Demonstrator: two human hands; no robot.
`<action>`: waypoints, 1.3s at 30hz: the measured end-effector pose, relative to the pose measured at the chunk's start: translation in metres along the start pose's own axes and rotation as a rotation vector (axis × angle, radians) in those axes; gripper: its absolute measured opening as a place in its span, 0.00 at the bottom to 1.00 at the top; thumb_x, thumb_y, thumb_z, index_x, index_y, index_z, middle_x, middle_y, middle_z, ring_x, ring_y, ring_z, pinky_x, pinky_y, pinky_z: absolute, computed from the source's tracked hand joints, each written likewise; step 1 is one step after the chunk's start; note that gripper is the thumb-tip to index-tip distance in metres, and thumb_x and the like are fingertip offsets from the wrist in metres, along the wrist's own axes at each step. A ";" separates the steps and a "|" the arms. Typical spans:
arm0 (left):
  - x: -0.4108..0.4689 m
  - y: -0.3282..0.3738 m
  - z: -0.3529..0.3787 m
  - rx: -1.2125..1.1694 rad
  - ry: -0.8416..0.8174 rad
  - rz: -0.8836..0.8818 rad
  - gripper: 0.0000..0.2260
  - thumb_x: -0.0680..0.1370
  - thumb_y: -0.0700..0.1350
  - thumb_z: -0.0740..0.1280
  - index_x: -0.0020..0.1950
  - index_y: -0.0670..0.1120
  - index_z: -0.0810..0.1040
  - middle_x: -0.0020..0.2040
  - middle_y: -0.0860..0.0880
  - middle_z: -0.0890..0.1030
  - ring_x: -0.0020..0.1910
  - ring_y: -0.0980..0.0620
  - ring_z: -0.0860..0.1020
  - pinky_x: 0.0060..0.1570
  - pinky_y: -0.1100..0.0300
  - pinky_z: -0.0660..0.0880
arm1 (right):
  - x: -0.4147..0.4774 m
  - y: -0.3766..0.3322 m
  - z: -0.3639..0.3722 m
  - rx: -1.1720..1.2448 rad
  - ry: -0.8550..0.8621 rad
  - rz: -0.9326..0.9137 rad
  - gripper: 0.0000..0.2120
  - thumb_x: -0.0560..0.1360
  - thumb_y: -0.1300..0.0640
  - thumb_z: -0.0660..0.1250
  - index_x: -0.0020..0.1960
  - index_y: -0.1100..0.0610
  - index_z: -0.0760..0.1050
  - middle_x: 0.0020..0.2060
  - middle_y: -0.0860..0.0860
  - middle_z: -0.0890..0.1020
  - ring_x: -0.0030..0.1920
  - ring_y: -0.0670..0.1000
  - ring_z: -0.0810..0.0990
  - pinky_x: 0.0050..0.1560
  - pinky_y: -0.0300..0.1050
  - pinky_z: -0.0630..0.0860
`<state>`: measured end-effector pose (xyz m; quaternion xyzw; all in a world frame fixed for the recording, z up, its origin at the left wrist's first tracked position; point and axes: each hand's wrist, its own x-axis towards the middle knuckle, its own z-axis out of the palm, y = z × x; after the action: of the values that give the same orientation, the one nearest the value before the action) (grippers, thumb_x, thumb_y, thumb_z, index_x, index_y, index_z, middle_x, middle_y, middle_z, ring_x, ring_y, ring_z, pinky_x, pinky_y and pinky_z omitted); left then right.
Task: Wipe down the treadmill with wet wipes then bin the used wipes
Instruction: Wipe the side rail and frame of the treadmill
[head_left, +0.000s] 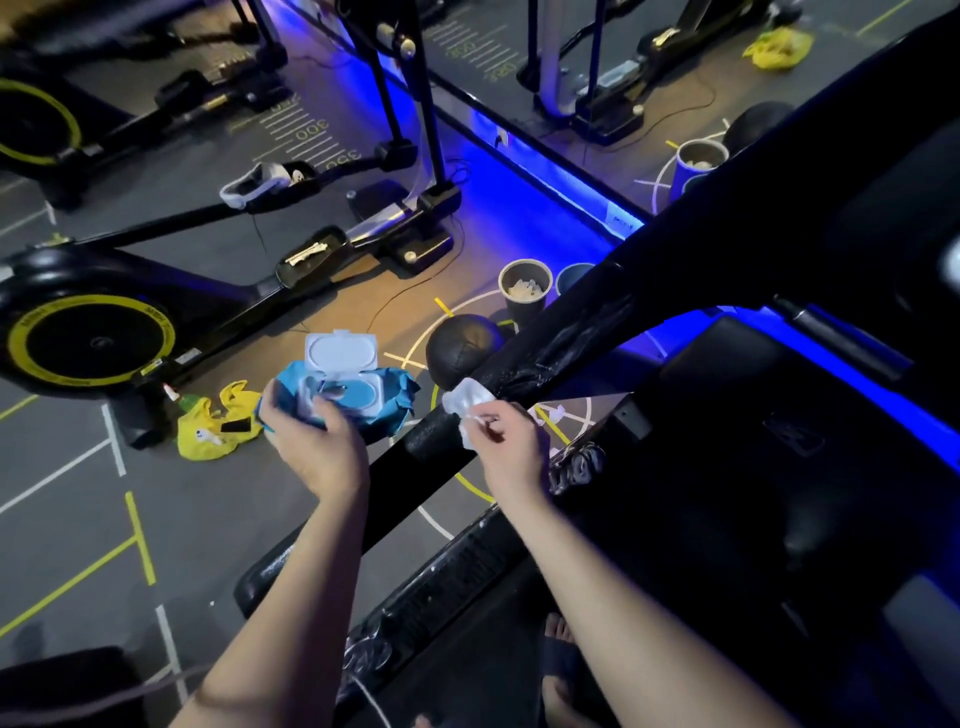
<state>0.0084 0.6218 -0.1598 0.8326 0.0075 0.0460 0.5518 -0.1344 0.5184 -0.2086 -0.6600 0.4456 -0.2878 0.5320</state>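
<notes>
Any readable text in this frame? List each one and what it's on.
"300": painted on the floor scale, seen upside down.
"350": next mark on that scale, also upside down.
Numbers in the mirror reflection: too blurred to read.
Lettering on the yellow flywheel ring: too small to read.
Wet wipes pack: no legible text.

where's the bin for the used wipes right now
In the head view, the dark bin stands on the floor just left of the treadmill handrail, beside a blue bin and beyond the black medicine ball.
</notes>
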 end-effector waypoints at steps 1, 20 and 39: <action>-0.003 0.006 0.006 -0.013 -0.013 0.020 0.24 0.82 0.39 0.64 0.78 0.41 0.67 0.74 0.41 0.73 0.73 0.44 0.72 0.69 0.67 0.63 | 0.007 0.000 -0.004 -0.014 0.038 -0.011 0.06 0.72 0.61 0.75 0.44 0.52 0.83 0.38 0.41 0.80 0.39 0.39 0.78 0.39 0.30 0.70; -0.020 0.008 0.037 0.227 -0.072 -0.085 0.20 0.85 0.44 0.62 0.77 0.46 0.69 0.74 0.40 0.69 0.63 0.32 0.76 0.65 0.44 0.71 | 0.053 0.019 -0.069 -0.120 0.307 -0.174 0.11 0.75 0.66 0.68 0.48 0.51 0.77 0.45 0.49 0.81 0.46 0.52 0.81 0.45 0.45 0.78; -0.022 0.014 0.037 0.298 -0.151 -0.076 0.20 0.84 0.45 0.61 0.77 0.48 0.68 0.73 0.39 0.68 0.57 0.27 0.77 0.61 0.40 0.72 | 0.136 -0.002 -0.122 -0.183 0.476 -0.382 0.09 0.78 0.67 0.65 0.55 0.61 0.82 0.52 0.56 0.81 0.51 0.49 0.79 0.51 0.37 0.76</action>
<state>-0.0105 0.5812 -0.1624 0.9054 0.0044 -0.0390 0.4226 -0.1784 0.3421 -0.1872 -0.6909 0.4497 -0.4876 0.2875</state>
